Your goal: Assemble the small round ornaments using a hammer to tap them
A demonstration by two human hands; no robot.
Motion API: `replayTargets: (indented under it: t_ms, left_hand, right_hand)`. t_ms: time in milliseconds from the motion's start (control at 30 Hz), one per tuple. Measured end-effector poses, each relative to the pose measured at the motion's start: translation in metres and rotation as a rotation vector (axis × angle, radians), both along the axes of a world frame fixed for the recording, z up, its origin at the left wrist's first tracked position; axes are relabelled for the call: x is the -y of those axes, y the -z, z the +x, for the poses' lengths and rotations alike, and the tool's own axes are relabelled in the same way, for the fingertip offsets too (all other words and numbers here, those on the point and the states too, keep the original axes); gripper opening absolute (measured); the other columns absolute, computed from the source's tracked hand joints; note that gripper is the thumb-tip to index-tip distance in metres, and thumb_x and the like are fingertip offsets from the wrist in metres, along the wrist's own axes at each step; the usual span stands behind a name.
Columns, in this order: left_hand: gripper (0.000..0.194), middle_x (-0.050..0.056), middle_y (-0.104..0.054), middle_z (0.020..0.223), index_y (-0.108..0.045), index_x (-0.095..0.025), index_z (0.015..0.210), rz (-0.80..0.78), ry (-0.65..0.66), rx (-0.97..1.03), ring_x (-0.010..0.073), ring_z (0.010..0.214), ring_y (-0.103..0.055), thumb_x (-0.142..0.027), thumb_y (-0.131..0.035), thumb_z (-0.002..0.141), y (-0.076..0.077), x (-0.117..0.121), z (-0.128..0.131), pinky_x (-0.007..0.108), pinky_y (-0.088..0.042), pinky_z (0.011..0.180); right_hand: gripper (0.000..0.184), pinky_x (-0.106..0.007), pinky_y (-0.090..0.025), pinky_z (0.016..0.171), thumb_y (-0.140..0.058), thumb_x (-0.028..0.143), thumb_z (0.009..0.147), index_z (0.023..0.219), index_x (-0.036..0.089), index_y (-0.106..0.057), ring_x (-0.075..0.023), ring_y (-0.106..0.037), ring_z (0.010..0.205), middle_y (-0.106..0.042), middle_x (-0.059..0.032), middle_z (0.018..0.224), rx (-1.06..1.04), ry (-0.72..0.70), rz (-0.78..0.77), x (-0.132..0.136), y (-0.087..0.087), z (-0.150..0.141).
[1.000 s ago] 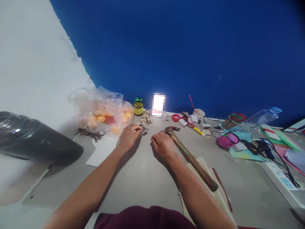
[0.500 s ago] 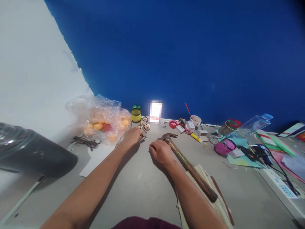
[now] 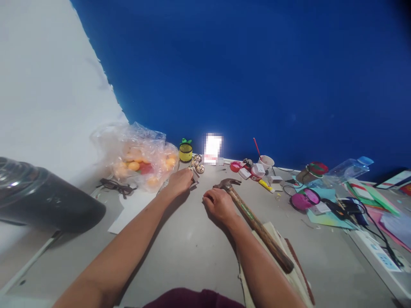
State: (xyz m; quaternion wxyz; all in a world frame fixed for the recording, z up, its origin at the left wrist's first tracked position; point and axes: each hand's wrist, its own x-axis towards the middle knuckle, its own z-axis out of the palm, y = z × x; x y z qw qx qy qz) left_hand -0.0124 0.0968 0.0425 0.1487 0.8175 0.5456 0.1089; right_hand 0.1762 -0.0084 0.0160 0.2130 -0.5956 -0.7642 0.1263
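My left hand (image 3: pixel 180 183) reaches forward over the table with its fingers pinched together. A small thin dark edge shows at its fingertips; what it belongs to I cannot make out. Just beyond those fingers several small round speckled brown-and-white objects (image 3: pixel 198 164) lie in a cluster. My right hand (image 3: pixel 221 204) rests on the tabletop with its fingers curled in, and nothing shows in them. Close by on its right lies a claw hammer (image 3: pixel 253 220), its metal head just past the knuckles and its worn wooden handle slanting back toward me beside my forearm.
A clear bag of orange fruit (image 3: pixel 141 160), folded glasses (image 3: pixel 116 188) and a big dark bottle (image 3: pixel 48 196) are at left. A yellow pot (image 3: pixel 185 152) stands by the blue wall. Rightward are a paper cup (image 3: pixel 267 161), a yellow tube (image 3: pixel 266 185) and a power strip (image 3: pixel 379 252).
The view has shifted slightly, so most things sit a little further right. Both hands keep nearly the same pose; the left fingertips have turned a little beside the speckled objects.
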Motion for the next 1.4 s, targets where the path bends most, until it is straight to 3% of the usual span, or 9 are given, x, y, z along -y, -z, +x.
replayTargets:
  t_ms: [200,533,633,833,1133,1267,1400]
  left_hand:
    - [0.015,0.009,-0.070,0.079,-0.066,-0.021,0.061,0.037,0.022,0.033,0.0234,0.071,-0.064,-0.016,-0.064,0.075,0.003,-0.003,-0.003,0.031,-0.037,0.063]
    - [0.023,0.006,-0.061,0.061,-0.056,-0.020,0.049,-0.022,0.016,0.058,0.0226,0.061,-0.060,-0.012,-0.066,0.069,-0.001,-0.003,-0.002,0.031,-0.035,0.061]
    - [0.020,0.007,-0.063,0.065,-0.057,-0.020,0.054,-0.014,0.011,0.044,0.0231,0.062,-0.061,-0.012,-0.065,0.071,0.000,-0.003,-0.001,0.031,-0.036,0.062]
    - [0.008,0.011,-0.073,0.090,-0.068,-0.020,0.074,0.031,-0.003,0.056,0.0250,0.075,-0.066,-0.017,-0.062,0.078,0.001,-0.003,-0.003,0.031,-0.040,0.066]
    - [0.014,0.008,-0.073,0.080,-0.069,-0.022,0.080,0.079,-0.045,0.082,0.0249,0.074,-0.066,-0.021,-0.058,0.087,0.004,-0.002,-0.006,0.031,-0.040,0.067]
    - [0.013,0.004,-0.072,0.075,-0.070,-0.022,0.076,0.047,-0.084,0.300,0.0220,0.071,-0.064,-0.025,-0.061,0.085,-0.009,0.007,-0.004,0.031,-0.043,0.067]
    - [0.015,0.001,-0.067,0.066,-0.071,-0.021,0.068,-0.220,-0.068,0.734,0.0173,0.064,-0.061,-0.032,-0.069,0.078,-0.013,0.042,0.004,0.029,-0.046,0.065]
  right_hand:
    - [0.011,-0.028,-0.042,0.081,-0.066,0.023,0.097,0.093,0.021,-0.077,-0.0195,-0.067,0.092,-0.076,-0.0043,0.096,-0.008,0.006,-0.022,0.001,-0.002,0.000]
    - [0.011,-0.027,-0.043,0.084,-0.066,0.023,0.097,0.095,0.021,-0.077,-0.0194,-0.068,0.094,-0.078,-0.0049,0.098,-0.011,-0.008,-0.061,0.001,-0.002,0.001]
    - [0.011,-0.027,-0.043,0.083,-0.066,0.022,0.096,0.094,0.021,-0.077,-0.0192,-0.068,0.093,-0.078,-0.0048,0.097,-0.008,-0.005,-0.062,0.000,-0.001,0.002]
    - [0.012,-0.027,-0.043,0.083,-0.066,0.023,0.096,0.094,0.022,-0.078,-0.0190,-0.068,0.093,-0.078,-0.0045,0.097,-0.010,-0.005,-0.062,0.000,-0.001,0.002]
    - [0.013,-0.027,-0.044,0.083,-0.066,0.023,0.096,0.093,0.022,-0.078,-0.0189,-0.069,0.092,-0.079,-0.0044,0.096,-0.015,-0.004,-0.062,0.000,0.000,0.003]
    - [0.012,-0.028,-0.045,0.084,-0.066,0.022,0.095,0.092,0.022,-0.078,-0.0195,-0.069,0.092,-0.079,-0.0050,0.096,-0.043,0.001,-0.072,-0.001,0.000,0.003]
    - [0.012,-0.028,-0.047,0.080,-0.066,0.023,0.092,0.089,0.021,-0.078,-0.0185,-0.068,0.084,-0.078,-0.0035,0.089,-0.244,0.016,-0.094,-0.001,0.000,0.001]
